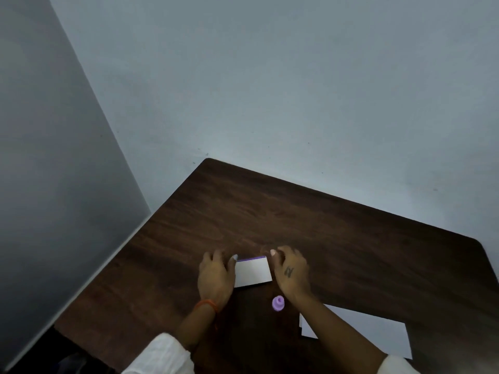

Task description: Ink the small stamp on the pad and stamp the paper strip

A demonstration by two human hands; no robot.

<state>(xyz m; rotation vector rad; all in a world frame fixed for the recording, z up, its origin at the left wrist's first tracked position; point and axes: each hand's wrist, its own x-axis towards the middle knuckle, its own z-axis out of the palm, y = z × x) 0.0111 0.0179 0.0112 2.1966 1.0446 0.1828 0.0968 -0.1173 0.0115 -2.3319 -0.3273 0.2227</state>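
Plain room, kind uncertain. A dark wood-grain table [337,238] is sitting in a corner. Bare pale walls [270,76] are enclosing it.

The scene is dimly and evenly lit. Straight edges are bent by wide-angle distortion. The left wall [54,157] is left in shade, and detail is softened throughout.

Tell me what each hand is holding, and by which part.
The left hand touches the left edge of the ink pad. The right hand sits beside its right edge; contact unclear. The purple stamp stands untouched.
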